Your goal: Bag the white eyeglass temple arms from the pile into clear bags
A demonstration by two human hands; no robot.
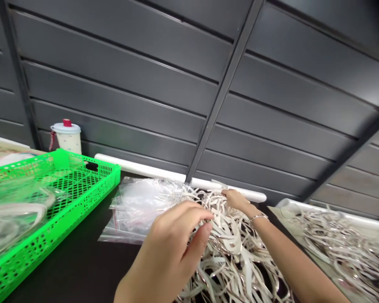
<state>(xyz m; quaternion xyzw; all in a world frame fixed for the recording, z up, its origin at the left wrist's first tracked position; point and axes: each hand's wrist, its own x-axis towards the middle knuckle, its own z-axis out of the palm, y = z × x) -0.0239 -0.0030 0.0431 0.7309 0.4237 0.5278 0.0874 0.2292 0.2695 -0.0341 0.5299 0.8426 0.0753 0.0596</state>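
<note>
A tangled pile of pale, narrow curved strips point(236, 244), some with a shiny metallic face, lies on the dark tabletop. Above its near left side is my left hand point(173, 240), fingers curved and the thumb tip apart from them, with nothing visible between. My right hand point(238, 201), a thin bracelet at its wrist, reaches across to the pile's far edge. Its fingers are bent together at a pale strip point(219, 184); the fingertips are partly hidden. Left of the pile lies a stack of clear plastic bags point(132, 210), partly covered by strips.
A green perforated crate point(66, 208) at left holds clear bags with pale strips point(15, 221). Behind it stands a lidded cup point(69, 139). White rolls point(142, 166) lie along the grey slatted panel point(139, 84). More shiny strips point(341, 244) are heaped at right.
</note>
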